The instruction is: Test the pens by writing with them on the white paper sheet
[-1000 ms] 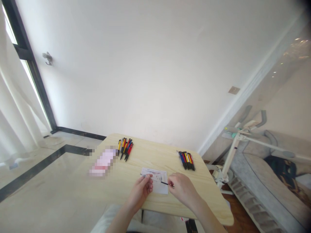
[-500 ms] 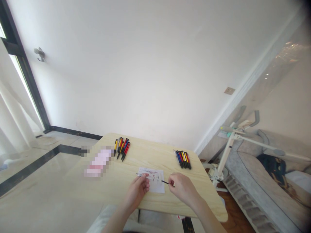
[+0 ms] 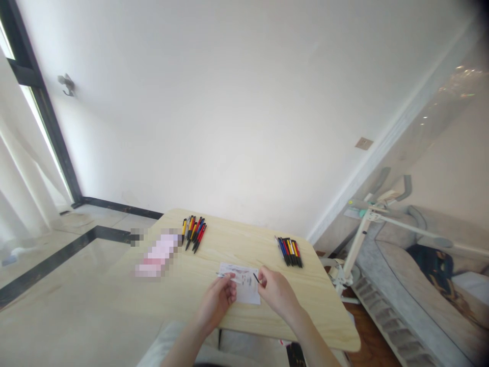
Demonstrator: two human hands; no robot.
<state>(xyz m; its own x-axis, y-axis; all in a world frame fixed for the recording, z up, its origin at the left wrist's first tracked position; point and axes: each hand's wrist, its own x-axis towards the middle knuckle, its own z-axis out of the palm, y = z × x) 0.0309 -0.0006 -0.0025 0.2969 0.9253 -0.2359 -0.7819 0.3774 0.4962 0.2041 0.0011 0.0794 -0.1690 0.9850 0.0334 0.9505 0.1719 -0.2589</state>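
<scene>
My left hand (image 3: 217, 300) is pinched on a thin pale pen part (image 3: 228, 278) over a white printed sheet (image 3: 240, 283) lying on the wooden table (image 3: 183, 290). My right hand (image 3: 275, 293) is closed on a small dark pen piece (image 3: 256, 278), close to the left hand above the sheet. A bunch of yellow, red and blue pens (image 3: 194, 232) lies at the far left of the table. A second bunch of pens (image 3: 289, 251) lies at the far right.
A blurred pink object (image 3: 157, 254) lies on the table's left part. A white stand (image 3: 357, 244) and a grey sofa (image 3: 412, 285) are to the right of the table. Window and curtain are at the left.
My right hand has moved left toward my left hand, bringing the dark piece nearer the pale part. The left hand has stayed over the sheet.
</scene>
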